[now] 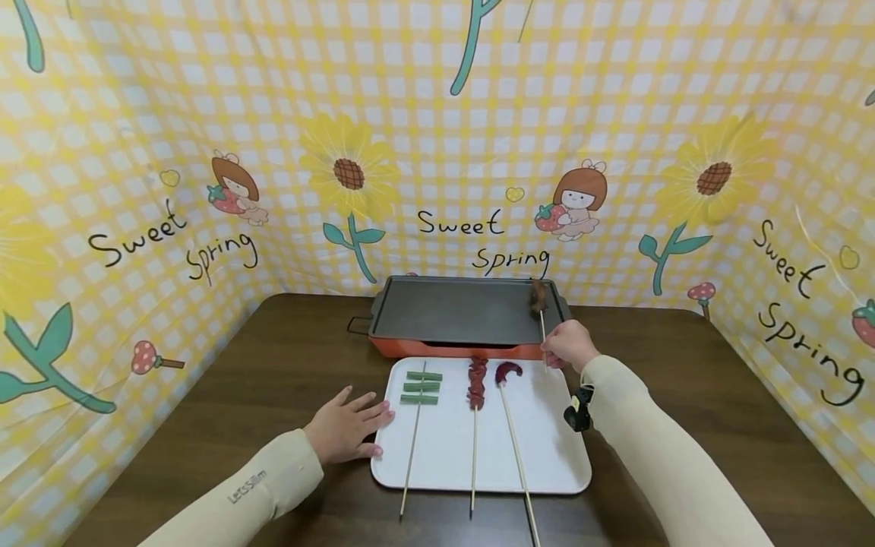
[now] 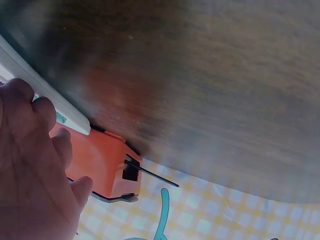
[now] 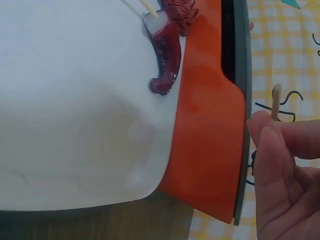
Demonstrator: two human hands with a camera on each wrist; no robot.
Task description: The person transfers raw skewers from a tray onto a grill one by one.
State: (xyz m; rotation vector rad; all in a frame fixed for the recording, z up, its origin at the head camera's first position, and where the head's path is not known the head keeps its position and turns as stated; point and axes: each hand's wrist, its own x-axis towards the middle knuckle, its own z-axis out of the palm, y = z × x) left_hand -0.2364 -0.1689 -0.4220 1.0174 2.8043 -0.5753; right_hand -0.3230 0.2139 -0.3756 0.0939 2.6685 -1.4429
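My right hand (image 1: 573, 346) pinches the wooden stick of a skewer (image 1: 538, 298) that carries a brown, meat-like piece. That piece overlaps the right end of a dark flat griddle (image 1: 458, 308). In the right wrist view thumb and fingertips grip the stick (image 3: 276, 97) near its end. My left hand (image 1: 345, 427) has its fingers spread at the left rim of a white tray (image 1: 554, 456). On the tray lie a skewer of green pieces (image 1: 420, 387), a skewer of folded red meat (image 1: 476, 384) and a skewer with a dark red tentacle-like piece (image 1: 508, 372).
The griddle's orange base (image 1: 396, 348) stands right behind the tray, with a black wire handle (image 1: 357, 325) jutting out at its left. The skewer sticks reach past the tray's front rim over the brown table (image 1: 225, 387). A yellow checked cloth (image 1: 424, 152) surrounds the table.
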